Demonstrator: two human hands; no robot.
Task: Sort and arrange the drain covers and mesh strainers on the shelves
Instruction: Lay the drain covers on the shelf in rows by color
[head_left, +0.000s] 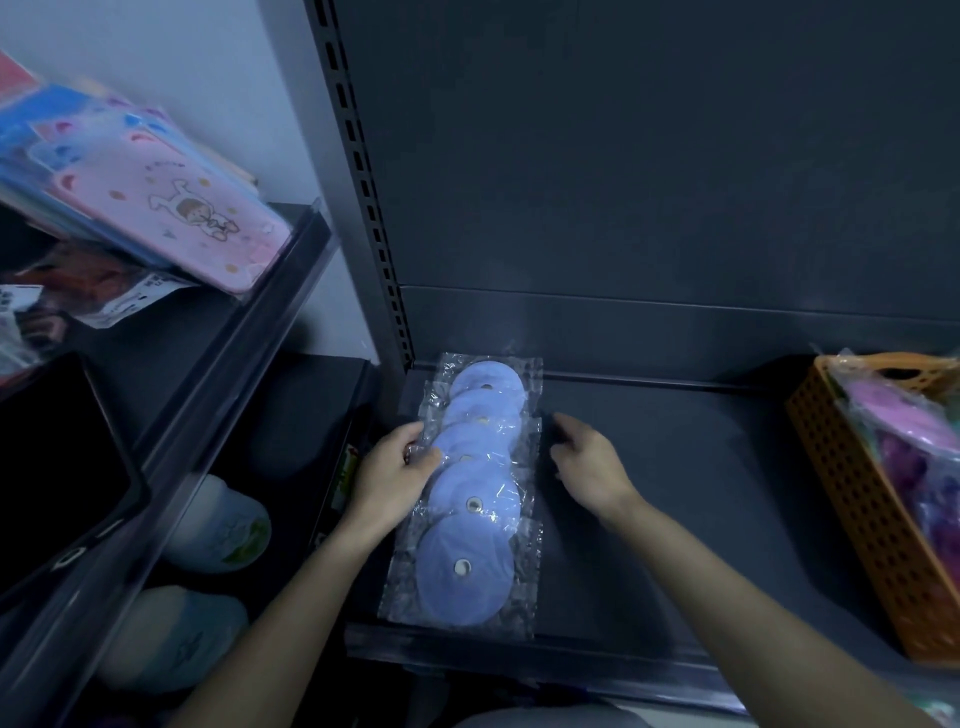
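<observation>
Head view: a row of blue drain covers (467, 499) in clear plastic wrap lies overlapped, front to back, at the left end of a dark shelf (675, 519). The left hand (395, 470) pinches the wrap at the row's left edge, grip narrow. The right hand (589, 465) hovers just beside the row's right edge, grip loose and holding nothing. An orange basket (852, 499) of pink and purple packets stands at the shelf's right end.

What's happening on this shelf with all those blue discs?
A person is lining up bagged blue drain covers in an overlapping row on the dark shelf. Their left hand pinches the plastic edge of one packet midway along the row, while the right hand hovers just beside it, holding nothing. An orange basket of more packets sits at the right.
</observation>
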